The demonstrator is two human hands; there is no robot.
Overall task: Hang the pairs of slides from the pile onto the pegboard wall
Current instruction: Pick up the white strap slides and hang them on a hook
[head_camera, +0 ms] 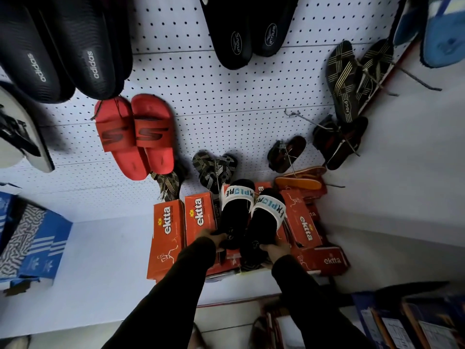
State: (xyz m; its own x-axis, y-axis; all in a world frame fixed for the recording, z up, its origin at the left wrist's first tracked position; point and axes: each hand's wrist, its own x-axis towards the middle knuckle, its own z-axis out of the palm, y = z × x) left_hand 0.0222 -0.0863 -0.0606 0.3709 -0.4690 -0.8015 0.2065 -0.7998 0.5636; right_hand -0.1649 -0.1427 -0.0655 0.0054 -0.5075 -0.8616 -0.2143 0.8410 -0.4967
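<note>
Head view: our left hand [210, 236] and right hand [275, 248] each clasp the heel of one black slide with a white lettered strap [236, 215], the pair side by side above a row of orange cardboard shoeboxes [167, 233]. Beyond them the white perforated pegboard wall [226, 102] carries red slides [136, 137] and black slides [241, 34]. Blue boxes [42, 248] sit at left.
</note>
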